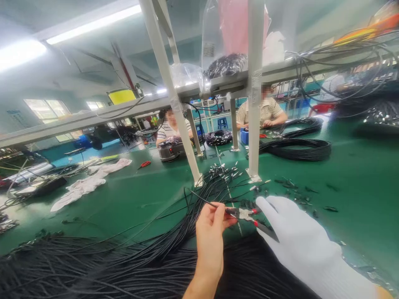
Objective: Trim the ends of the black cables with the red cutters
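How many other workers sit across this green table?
2: one striped-shirted person behind the slanted white post, another striped-shirted worker beside the upright white post; more may be hidden.

I see black cables [124,265] on a green table [358,178]; the right hand [299,241] wears a white glove; the cutters [249,216] have red grips; a co-worker's shirt [268,110] is striped; the cloth [90,180] is white.

Cable factory: green workbench [358,182], wire coils [296,148]
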`<state>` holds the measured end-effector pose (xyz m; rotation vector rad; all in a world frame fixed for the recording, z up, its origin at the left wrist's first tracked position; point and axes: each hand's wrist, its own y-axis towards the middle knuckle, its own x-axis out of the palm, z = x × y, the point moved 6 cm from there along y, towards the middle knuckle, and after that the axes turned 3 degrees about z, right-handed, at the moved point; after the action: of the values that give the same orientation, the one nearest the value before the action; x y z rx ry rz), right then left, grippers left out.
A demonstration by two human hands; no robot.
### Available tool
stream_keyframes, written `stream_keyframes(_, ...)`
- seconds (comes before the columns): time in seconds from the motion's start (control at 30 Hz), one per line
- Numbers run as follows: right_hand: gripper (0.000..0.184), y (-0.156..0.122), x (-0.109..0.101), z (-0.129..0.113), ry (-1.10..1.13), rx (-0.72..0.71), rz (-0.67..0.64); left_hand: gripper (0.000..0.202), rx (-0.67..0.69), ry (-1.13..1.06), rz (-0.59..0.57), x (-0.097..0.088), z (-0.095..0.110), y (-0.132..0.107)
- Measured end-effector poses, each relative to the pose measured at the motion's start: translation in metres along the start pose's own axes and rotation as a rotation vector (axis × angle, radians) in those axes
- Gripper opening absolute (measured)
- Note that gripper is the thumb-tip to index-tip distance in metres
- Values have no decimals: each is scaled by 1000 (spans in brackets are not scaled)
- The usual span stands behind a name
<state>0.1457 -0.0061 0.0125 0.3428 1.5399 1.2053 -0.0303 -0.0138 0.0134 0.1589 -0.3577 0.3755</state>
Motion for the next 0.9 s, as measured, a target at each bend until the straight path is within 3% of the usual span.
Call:
stream_keyframes(0.3, 41, 8, -8, -2, -14, -24, 8, 26, -1, 31, -26, 2, -1, 1)
stream_keyframes(0.7, 25, 11, -10, -3, -27, -4, 23, 30, -26, 82, -17, 1, 2, 0)
stream_keyframes(0.9, 33, 12, -8, -3, -24, -36, 54, 32, -19, 110, -79, 2, 0, 1)
